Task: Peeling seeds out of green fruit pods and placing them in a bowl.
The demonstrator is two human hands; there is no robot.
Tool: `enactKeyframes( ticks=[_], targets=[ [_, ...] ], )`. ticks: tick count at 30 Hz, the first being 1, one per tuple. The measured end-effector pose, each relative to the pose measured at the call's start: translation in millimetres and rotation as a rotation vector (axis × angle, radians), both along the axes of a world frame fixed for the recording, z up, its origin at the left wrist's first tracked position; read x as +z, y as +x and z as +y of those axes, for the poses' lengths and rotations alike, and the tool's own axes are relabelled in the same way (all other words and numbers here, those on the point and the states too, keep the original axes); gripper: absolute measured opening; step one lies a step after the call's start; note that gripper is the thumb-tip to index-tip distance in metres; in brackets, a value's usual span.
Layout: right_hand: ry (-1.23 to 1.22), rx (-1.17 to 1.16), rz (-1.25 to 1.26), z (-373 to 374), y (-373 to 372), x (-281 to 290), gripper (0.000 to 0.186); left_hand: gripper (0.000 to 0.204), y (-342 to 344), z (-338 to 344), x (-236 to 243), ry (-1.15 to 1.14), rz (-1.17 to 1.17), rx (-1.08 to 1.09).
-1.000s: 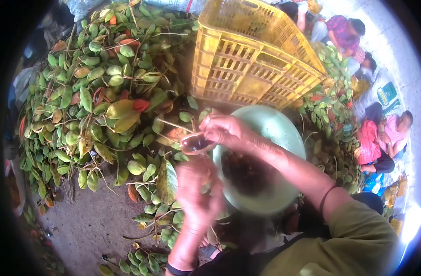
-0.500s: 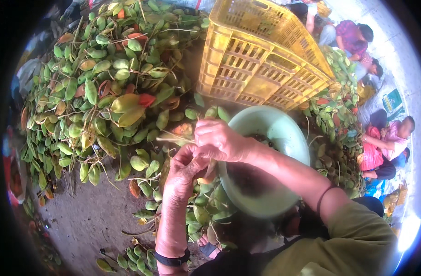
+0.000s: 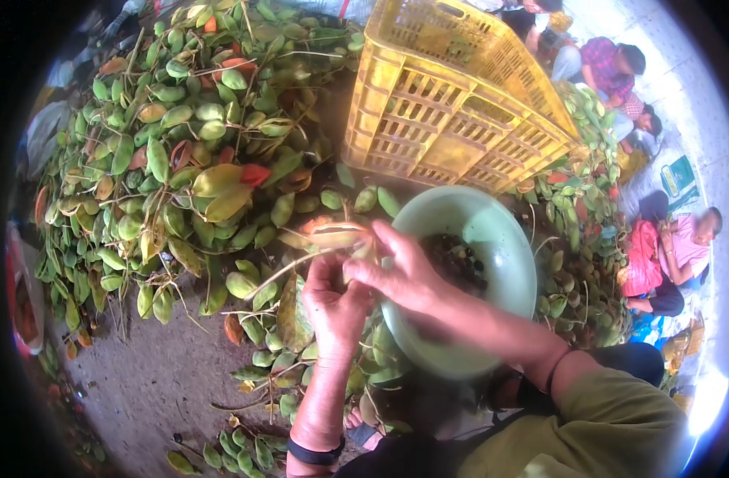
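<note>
Between my two hands is a split seed pod (image 3: 336,234), with an orange-red inside and a pale outer shell, on a thin stalk (image 3: 289,273) pointing to the left. My left hand (image 3: 335,307) is closed, its fingers pinching the pod's stalk from below. On the pod's right end, my right hand (image 3: 404,272) has its thumb and fingers closed. Just right of my hands, partly behind my right forearm, stands a pale green basin (image 3: 514,239) with dark round seeds (image 3: 457,263) in it.
A large heap of green pods (image 3: 165,159) on stems fills the left. A yellow plastic crate (image 3: 452,103) stands tilted behind the basin. More pods (image 3: 587,263) lie to the right, where several people sit. Bare ground (image 3: 165,366) shows at lower left.
Both hands have shifted a little to the right. My right hand has turned and opened from its bunched grip, and the split pod now shows more above my fingers.
</note>
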State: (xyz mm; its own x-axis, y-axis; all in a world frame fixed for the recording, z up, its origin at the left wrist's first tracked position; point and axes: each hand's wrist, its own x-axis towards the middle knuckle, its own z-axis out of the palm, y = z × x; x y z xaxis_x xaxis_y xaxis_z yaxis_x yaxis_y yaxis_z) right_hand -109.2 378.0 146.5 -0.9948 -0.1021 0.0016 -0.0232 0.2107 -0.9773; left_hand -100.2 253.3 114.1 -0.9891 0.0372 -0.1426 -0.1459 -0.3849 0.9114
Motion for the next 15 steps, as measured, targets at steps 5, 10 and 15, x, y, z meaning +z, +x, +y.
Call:
enactKeyframes(
  ticks=[5,10,15],
  targets=[
    [-0.245,-0.068,-0.120,9,-2,4,0.027,0.040,9,13,6,0.016,0.060,-0.130],
    [-0.269,-0.025,-0.102,54,15,29,0.029,0.048,34,31,13,0.231,0.097,-0.266],
    [-0.216,0.013,-0.058,93,7,31,0.028,0.074,43,33,23,-0.383,0.512,-0.492]
  ],
)
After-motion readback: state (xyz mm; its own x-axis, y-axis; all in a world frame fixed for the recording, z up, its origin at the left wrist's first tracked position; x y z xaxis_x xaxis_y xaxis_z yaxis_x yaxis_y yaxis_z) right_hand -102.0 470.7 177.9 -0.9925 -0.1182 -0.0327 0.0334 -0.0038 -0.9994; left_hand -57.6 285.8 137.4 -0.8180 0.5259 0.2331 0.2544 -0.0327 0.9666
